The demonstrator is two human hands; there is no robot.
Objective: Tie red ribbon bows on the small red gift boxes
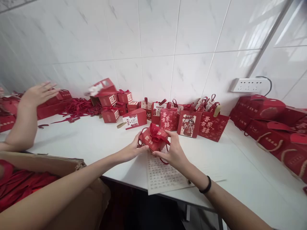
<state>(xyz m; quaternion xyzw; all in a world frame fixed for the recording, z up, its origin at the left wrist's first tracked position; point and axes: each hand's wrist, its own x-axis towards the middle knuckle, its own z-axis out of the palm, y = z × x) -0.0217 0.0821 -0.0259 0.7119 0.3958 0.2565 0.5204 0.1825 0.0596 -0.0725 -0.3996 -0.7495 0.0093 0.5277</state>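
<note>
Tbl (79,137) free L of L fingers (143,149); upright bxs (189,124) block fwd, red pile (266,137) blocks R.

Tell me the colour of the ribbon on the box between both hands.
The ribbon is red, seen best in the head view.

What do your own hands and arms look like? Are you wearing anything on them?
The left hand and right hand are bare, with no gloves. No sleeves show on either arm. The right wrist wears a plain, thin black band; no band shows on the left wrist.
</note>
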